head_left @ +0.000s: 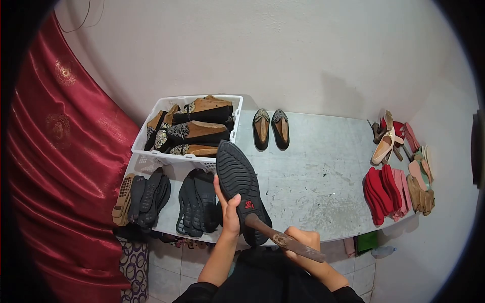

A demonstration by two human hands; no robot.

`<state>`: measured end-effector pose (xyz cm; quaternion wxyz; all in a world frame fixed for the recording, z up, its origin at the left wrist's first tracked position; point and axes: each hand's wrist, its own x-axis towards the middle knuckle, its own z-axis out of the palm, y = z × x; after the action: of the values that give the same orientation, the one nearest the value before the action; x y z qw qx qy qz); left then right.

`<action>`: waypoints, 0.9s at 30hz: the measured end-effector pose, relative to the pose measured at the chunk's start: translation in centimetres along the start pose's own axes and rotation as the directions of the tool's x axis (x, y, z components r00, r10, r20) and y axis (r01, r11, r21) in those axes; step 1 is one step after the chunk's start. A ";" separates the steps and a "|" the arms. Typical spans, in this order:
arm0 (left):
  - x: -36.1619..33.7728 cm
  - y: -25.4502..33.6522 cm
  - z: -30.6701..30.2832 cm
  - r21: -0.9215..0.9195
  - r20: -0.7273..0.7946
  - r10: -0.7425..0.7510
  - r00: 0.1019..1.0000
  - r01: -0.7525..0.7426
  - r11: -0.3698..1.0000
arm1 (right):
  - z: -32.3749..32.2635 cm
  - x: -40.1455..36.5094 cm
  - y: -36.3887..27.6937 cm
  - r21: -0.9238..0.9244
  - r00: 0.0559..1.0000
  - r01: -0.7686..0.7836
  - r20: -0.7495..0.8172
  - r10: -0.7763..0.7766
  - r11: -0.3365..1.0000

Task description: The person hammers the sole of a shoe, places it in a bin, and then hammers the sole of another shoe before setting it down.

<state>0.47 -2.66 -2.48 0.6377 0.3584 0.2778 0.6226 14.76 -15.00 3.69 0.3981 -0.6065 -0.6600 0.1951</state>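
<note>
My left hand (pixel 230 214) is wrapped round the side of a black shoe (pixel 237 174), with its ridged sole facing me and its toe pointing up. A red mark shows on the sole near the heel. My right hand (pixel 304 240) grips a worn brown hammer (pixel 285 241). The hammer's round end overlaps the heel part of the sole in this view. The shoe is held above the table's front edge, in front of my dark clothing.
A white basket (pixel 237 121) holds several black shoes on wooden lasts. Dark soles (pixel 194 202) lie at the table's (pixel 308 166) front left. Two embellished shoes (pixel 261 129) stand at the back. Red soles (pixel 379 194) and a cream shoe (pixel 382 147) lie right; a red curtain (pixel 65 151) hangs left.
</note>
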 end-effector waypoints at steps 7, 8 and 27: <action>0.5 1.0 -0.5 -0.055 -0.121 0.025 0.992 -0.032 0.998 | -0.4 -0.6 0.4 0.050 0.990 -0.001 0.144 -0.007 0.999; 0.6 0.6 -0.9 -0.056 -0.120 0.025 0.992 -0.032 0.998 | -0.2 -0.6 0.5 0.049 0.990 -0.001 0.143 -0.006 0.999; 0.1 1.1 -0.9 -0.073 -0.106 0.051 0.993 -0.059 0.996 | 0.6 -0.6 18.4 -0.377 0.843 -0.521 -0.366 0.394 0.766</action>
<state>-0.89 -2.53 -2.15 0.6182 0.3085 0.2770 0.6678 26.11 -11.96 -10.49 0.2664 -0.8473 -0.4577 0.0410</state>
